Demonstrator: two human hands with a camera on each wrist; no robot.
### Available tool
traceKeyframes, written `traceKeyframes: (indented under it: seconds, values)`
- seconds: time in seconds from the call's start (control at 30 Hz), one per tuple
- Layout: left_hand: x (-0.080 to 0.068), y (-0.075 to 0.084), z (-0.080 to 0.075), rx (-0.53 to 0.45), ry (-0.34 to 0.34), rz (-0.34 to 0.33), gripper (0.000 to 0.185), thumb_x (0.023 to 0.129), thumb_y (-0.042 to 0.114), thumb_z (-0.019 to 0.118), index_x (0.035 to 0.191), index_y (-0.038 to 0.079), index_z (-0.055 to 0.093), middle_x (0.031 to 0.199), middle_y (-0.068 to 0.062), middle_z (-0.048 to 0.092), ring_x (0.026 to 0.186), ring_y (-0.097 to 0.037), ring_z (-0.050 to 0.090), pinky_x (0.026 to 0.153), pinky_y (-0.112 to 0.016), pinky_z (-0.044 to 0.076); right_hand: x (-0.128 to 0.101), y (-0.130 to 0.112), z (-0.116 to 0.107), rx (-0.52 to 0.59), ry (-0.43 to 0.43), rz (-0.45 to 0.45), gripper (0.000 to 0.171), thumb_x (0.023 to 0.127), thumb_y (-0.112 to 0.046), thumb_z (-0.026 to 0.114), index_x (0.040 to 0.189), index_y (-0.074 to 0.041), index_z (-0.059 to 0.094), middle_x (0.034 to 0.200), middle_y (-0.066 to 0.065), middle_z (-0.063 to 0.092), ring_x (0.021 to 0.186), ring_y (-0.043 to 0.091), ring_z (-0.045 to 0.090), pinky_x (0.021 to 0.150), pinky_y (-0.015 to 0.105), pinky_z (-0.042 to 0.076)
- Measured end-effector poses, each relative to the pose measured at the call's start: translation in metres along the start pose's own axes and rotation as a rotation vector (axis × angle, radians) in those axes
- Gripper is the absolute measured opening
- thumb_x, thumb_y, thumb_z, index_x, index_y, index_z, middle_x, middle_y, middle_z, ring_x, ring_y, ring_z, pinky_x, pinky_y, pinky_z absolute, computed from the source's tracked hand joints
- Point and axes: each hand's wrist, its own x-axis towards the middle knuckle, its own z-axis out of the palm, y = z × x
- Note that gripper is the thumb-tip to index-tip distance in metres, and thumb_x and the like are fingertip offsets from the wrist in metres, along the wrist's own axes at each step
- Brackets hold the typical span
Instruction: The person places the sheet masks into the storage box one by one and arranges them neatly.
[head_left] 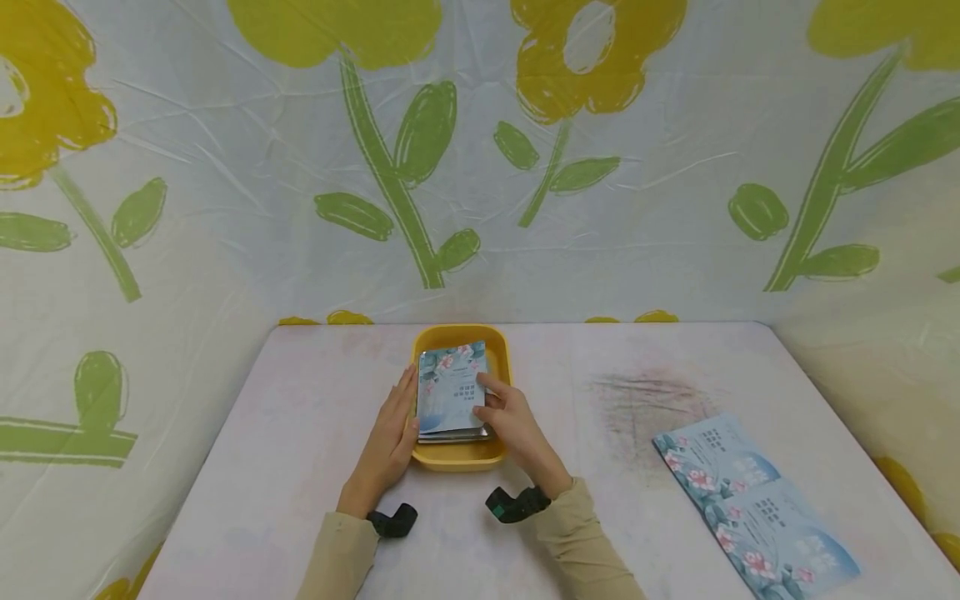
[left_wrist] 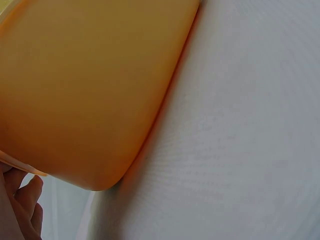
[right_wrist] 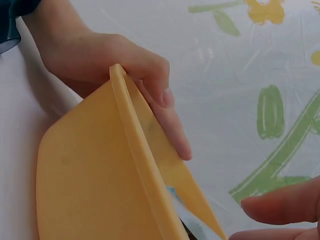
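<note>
A yellow tray [head_left: 459, 457] stands mid-table and holds a stack of blue floral packets [head_left: 450, 387]. My left hand [head_left: 390, 437] lies along the tray's left rim, its straight fingers against the stack's left edge. In the right wrist view the left hand [right_wrist: 125, 65] straddles the rim of the tray [right_wrist: 90, 190]. My right hand [head_left: 508, 417] grips the stack's right side, thumb on the top packet. Its fingertips [right_wrist: 285, 205] show curled at the lower right of the right wrist view. The left wrist view is filled by the tray's outer wall [left_wrist: 90, 90].
Two more floral packets [head_left: 753, 500] lie side by side on the table's right part, near the front edge. A faint dark smudge [head_left: 645, 404] marks the tabletop. A cloth backdrop with yellow flowers [head_left: 480, 167] closes off the back and both sides.
</note>
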Motion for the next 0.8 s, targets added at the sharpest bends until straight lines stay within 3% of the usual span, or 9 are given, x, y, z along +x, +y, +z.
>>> traceKeyframes:
  seconds: [0.13, 0.37, 0.53, 0.6, 0.7, 0.8]
  values:
    - [0.0004, -0.0002, 0.0004, -0.007, 0.003, 0.007, 0.063, 0.1, 0.016, 0.04, 0.158, 0.004, 0.018, 0.166, -0.009, 0.015, 0.152, -0.023, 0.011, 0.119, -0.057, 0.014, -0.001, 0.0008, -0.0001, -0.046, -0.002, 0.001, 0.057, 0.094, 0.003, 0.05, 0.148, 0.01, 0.034, 0.157, 0.026, 0.029, 0.141, 0.04, 0.035, 0.112, 0.052, 0.033]
    - [0.0013, -0.0001, -0.0009, -0.008, 0.01, 0.019, 0.064, 0.098, 0.011, 0.041, 0.157, 0.002, 0.02, 0.165, -0.012, 0.016, 0.151, -0.026, 0.013, 0.119, -0.056, 0.014, -0.002, 0.0001, -0.002, -0.1, 0.0, 0.031, 0.052, 0.094, 0.001, 0.045, 0.146, 0.007, 0.042, 0.154, 0.022, 0.035, 0.125, 0.035, 0.047, 0.108, 0.049, 0.041]
    - [0.0009, -0.0012, -0.0013, -0.007, 0.031, 0.057, 0.064, 0.096, 0.006, 0.044, 0.155, -0.002, 0.023, 0.163, -0.017, 0.02, 0.15, -0.032, 0.016, 0.118, -0.059, 0.016, -0.0026, -0.0016, -0.0021, -0.115, -0.018, 0.045, 0.052, 0.094, 0.0, 0.044, 0.145, 0.007, 0.043, 0.151, 0.023, 0.039, 0.123, 0.034, 0.046, 0.106, 0.046, 0.041]
    - [0.0005, -0.0016, -0.0012, -0.013, 0.037, 0.063, 0.064, 0.095, 0.006, 0.044, 0.155, -0.003, 0.023, 0.163, -0.018, 0.02, 0.15, -0.032, 0.017, 0.118, -0.059, 0.016, -0.0028, -0.0022, -0.0017, -0.117, -0.027, 0.051, 0.053, 0.095, -0.001, 0.045, 0.146, 0.009, 0.039, 0.153, 0.025, 0.036, 0.133, 0.037, 0.04, 0.112, 0.051, 0.035]
    - [0.0003, -0.0025, -0.0006, -0.007, 0.036, 0.071, 0.064, 0.095, 0.006, 0.044, 0.155, -0.003, 0.023, 0.163, -0.018, 0.02, 0.15, -0.032, 0.016, 0.117, -0.06, 0.016, -0.0031, -0.0031, -0.0013, -0.108, -0.045, 0.055, 0.058, 0.096, -0.002, 0.045, 0.15, 0.011, 0.028, 0.159, 0.026, 0.022, 0.146, 0.04, 0.02, 0.118, 0.056, 0.02]
    - [0.0003, -0.0034, -0.0005, 0.003, 0.039, 0.076, 0.065, 0.095, 0.005, 0.045, 0.155, -0.003, 0.023, 0.163, -0.018, 0.02, 0.15, -0.032, 0.017, 0.117, -0.06, 0.017, -0.0031, -0.0039, -0.0005, -0.083, -0.06, 0.044, 0.062, 0.097, -0.001, 0.044, 0.152, 0.012, 0.02, 0.161, 0.026, 0.014, 0.149, 0.04, 0.01, 0.119, 0.055, 0.014]
